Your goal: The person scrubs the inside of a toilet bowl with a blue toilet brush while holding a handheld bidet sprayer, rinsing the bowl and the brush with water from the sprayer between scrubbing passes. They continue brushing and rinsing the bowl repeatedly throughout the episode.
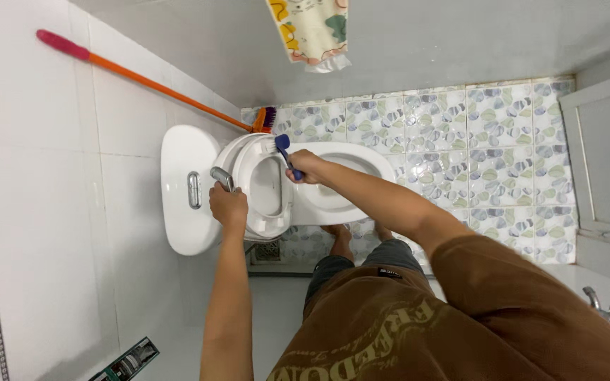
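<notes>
Centre of frame, right hand [306,166] closed around blue brush [285,152] over raised toilet seat [266,185], left hand [228,206] gripping probably a metal sprayer [222,177], orange broom [157,86] upper left.

we note white tiled wall [44,212] at left, grey wall [425,42] beyond. floor tiles [488,134] pebble-patterned, blue-green. floor drain [268,251] near toilet base. white door frame [601,162] at right. we see even light.
</notes>
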Demonstrator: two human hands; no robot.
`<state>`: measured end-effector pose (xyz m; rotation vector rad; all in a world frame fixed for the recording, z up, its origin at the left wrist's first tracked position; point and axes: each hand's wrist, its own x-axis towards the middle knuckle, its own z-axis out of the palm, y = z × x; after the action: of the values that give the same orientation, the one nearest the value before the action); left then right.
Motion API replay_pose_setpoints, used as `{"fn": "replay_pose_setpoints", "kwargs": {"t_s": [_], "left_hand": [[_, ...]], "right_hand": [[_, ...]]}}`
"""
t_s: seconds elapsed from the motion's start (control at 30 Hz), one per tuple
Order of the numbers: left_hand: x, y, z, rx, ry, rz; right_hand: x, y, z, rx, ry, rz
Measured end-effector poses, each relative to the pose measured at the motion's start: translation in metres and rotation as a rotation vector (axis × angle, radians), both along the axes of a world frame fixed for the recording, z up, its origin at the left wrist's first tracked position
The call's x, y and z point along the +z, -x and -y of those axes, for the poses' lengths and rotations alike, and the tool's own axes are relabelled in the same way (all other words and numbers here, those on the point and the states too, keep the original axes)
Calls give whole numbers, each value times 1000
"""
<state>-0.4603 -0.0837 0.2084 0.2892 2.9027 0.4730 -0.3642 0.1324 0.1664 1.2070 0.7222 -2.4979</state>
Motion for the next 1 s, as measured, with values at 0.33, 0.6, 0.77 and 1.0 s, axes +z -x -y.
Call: {"fn": "replay_pose_setpoints", "kwargs": {"t_s": [0.33, 0.6, 0.77, 1.0], "left_hand": [[11, -10, 14, -44, -55, -27], [-16, -34, 42, 17, -209, 305], [-23, -41, 25, 102, -318, 241], [-5, -33, -11, 81, -298, 83]], "right_hand": [[-30, 2, 22, -2, 4, 34], [9, -1, 39, -79, 166, -120], [50, -16, 39, 45, 200, -167], [69, -44, 23, 206, 102, -266]]}}
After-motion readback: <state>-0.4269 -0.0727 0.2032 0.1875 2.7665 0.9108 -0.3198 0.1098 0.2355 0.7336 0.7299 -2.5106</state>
